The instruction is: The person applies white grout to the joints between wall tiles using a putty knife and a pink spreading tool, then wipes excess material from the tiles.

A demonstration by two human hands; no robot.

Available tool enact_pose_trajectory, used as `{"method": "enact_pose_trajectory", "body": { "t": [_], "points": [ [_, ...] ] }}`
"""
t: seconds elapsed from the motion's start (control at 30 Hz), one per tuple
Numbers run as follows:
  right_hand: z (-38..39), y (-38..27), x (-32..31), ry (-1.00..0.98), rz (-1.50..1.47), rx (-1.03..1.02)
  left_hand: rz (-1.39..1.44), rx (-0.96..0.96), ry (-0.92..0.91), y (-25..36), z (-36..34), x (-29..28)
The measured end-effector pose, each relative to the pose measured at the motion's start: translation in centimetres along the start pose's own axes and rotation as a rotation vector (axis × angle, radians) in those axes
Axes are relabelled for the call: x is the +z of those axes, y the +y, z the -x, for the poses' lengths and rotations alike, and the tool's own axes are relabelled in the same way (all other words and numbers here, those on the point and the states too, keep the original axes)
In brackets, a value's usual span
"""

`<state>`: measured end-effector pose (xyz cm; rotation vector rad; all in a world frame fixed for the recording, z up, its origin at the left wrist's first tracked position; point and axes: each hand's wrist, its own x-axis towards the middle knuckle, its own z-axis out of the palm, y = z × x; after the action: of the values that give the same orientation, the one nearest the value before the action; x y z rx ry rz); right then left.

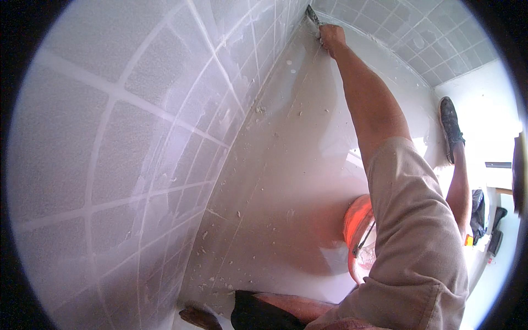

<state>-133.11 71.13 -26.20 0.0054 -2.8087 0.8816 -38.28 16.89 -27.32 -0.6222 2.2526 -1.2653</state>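
Observation:
My right hand (333, 39) is stretched out to the far corner, its fingers closed around a scraper, possibly a putty knife (313, 15). The dark blade sits low in the corner where the grey tiled wall (170, 104) meets the pale floor surface (286, 165). Whitish residue shows on the tool near the fingers. A beige sleeve (412, 220) covers my upper arm. Beside that sleeve stands an orange bucket (355, 217) with a wire handle, partly hidden, with pale material inside. I cannot make out my left hand.
Small crumbs (260, 110) lie scattered along the wall's foot. A dark shoe (451, 124) on a bare leg rests at the right. A bare limb beside a black piece (264, 313) and a dark brown object (199, 317) are at the lower edge. More tiles (396, 25) line the far wall.

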Motion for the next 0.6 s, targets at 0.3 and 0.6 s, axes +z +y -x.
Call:
{"method": "enact_pose_trajectory", "body": {
  "t": [0.3,0.6],
  "points": [
    [4.5,-0.9,0.6,-0.034,-0.172,0.242,0.578,-0.134,-0.877,-0.9,-5.7,-11.3],
    [8.2,-3.0,1.4,-0.114,-0.04,0.203,1.249,-0.448,-0.192,2.0,-3.6,-6.6]
  ]
}}
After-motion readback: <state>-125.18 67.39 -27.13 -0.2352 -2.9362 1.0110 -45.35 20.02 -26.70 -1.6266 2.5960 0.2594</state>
